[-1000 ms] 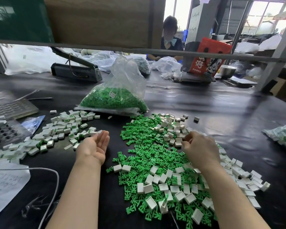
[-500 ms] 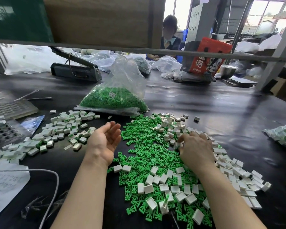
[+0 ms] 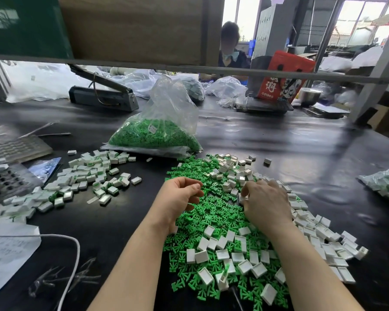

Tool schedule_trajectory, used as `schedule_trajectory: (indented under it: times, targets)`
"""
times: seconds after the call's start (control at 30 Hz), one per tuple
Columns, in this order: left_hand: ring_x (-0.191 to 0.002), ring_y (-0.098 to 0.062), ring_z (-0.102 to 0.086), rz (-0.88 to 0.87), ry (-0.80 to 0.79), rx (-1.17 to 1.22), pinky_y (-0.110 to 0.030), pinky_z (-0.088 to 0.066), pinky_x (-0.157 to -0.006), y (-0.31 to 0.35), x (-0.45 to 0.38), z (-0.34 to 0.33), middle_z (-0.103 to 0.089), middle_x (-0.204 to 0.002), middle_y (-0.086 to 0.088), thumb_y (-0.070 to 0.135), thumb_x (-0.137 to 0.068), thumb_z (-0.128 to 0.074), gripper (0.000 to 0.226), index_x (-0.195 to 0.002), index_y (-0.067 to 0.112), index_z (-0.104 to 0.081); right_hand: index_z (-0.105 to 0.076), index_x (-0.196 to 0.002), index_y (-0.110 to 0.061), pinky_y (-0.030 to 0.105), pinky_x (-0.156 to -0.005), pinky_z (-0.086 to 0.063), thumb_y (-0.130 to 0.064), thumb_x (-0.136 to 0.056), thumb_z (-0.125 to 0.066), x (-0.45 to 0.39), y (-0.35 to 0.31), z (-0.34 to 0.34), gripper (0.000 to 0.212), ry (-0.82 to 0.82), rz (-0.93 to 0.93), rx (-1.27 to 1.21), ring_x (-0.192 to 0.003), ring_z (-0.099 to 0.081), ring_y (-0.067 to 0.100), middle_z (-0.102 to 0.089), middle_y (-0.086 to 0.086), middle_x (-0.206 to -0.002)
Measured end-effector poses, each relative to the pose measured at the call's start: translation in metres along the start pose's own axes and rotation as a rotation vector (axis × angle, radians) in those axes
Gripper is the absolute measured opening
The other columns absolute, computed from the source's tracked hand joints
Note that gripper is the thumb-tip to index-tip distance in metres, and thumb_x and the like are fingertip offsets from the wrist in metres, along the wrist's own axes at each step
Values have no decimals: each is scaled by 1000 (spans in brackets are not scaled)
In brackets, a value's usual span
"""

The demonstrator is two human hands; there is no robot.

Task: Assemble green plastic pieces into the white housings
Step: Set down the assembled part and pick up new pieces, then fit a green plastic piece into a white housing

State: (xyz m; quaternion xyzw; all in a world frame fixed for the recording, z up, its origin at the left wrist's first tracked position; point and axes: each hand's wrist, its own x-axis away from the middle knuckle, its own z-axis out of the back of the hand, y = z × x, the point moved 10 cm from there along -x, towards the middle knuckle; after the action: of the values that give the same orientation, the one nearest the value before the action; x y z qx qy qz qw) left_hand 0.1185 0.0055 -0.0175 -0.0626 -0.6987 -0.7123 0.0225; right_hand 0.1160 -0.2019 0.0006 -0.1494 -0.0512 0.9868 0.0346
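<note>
A heap of loose green plastic pieces lies on the black table, mixed with empty white housings. My left hand hovers at the heap's left edge, its fingers curled in towards the thumb, and I see nothing between them. My right hand lies palm down on the heap, and its fingertips pinch a white housing among others. A spread of housings with green inside lies to the left.
A clear bag of green pieces stands behind the heap. Also here are a white cable and paper at front left, a grey tray at far left and a bag of parts at right. A person sits across the table.
My left hand moved right from the assembled spread to the green heap, turned over and curled its fingers. My right hand slid slightly along the heap onto the white housings.
</note>
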Motion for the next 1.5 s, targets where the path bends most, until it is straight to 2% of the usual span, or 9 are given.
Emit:
schedule_trajectory:
  times: [0.27, 0.5, 0.67, 0.87, 1.0, 1.13, 1.23, 1.37, 1.5]
  targets:
    - [-61, -5, -60, -27, -51, -55, -18, -47, -54, 2, 3, -15, -71, -77, 1, 13, -97, -57, 14, -96, 10, -70, -60, -100, -20, 31, -82, -44, -19, -94, -50, -1, -8, 7, 11, 65, 22, -32, -87, -51, 17, -68, -4, -94]
    - [-64, -7, -59, 3, -76, -94, -18, -46, -55, -2, 4, -18, -71, -81, -1, 16, -97, -58, 14, -99, 10, -70, -59, -111, -21, 38, -93, -43, -36, -95, -54, 1, -11, 2, 23, -5, 16, -27, -108, -52, 22, -67, -4, -107]
    - [-63, -5, -60, -2, -82, -102, -18, -47, -55, -2, 5, -19, -71, -80, 1, 15, -96, -58, 13, -100, 10, -70, -58, -105, -21, 34, -76, -40, -25, -94, -51, 2, -8, 3, 14, -1, -17, -40, -95, -50, 20, -67, -3, -96]
    - [-61, -3, -61, -17, -76, -77, -19, -47, -54, -1, 3, -19, -71, -79, 2, 29, -93, -64, 19, -94, 11, -70, -58, -106, -23, 29, -73, -40, -23, -88, -69, 6, -40, 36, 20, 142, 153, -525, -86, -56, 13, -65, -10, -86]
    - [-60, -6, -59, -27, -127, 28, -20, -47, -54, 5, 8, -22, -72, -75, -2, 39, -73, -75, 31, -85, 10, -75, -60, -106, -25, 19, -74, -41, -16, -84, -72, 15, -71, 50, 26, 151, 299, -662, -86, -55, 1, -62, -18, -89]
    - [-59, -7, -63, -27, -82, 74, -17, -48, -51, 4, 6, -8, -74, -71, -3, 18, -82, -75, 6, -81, 12, -75, -59, -107, -26, 9, -71, -42, -21, -84, -74, 14, -66, 42, 28, 52, 254, -794, -80, -58, -5, -67, -16, -92]
    - [-60, -7, -66, -24, -42, 146, -16, -49, -51, 5, 5, 1, -74, -76, -6, 15, -82, -74, 10, -89, 8, -73, -67, -109, -27, 29, -90, -49, -27, -90, -68, 10, -56, 23, 19, -70, 181, -553, -96, -60, 9, -69, -12, -101]
    - [-72, -12, -72, -10, -80, 299, -19, -55, -57, 11, 8, -4, -76, -89, -12, 19, -77, -75, 28, -99, 5, -67, -62, -124, -36, 40, -112, -30, -43, -92, -61, 18, -64, -8, 32, -314, 239, -223, -133, -38, 22, -55, -5, -135]
    - [-79, -15, -73, -50, -138, 364, -21, -58, -65, 21, 12, -13, -75, -96, -15, 19, -74, -74, 36, -104, 2, -63, -64, -116, -36, 37, -109, -32, -37, -94, -61, 16, -68, -7, 23, -272, 248, -203, -128, -42, 22, -56, -4, -128]
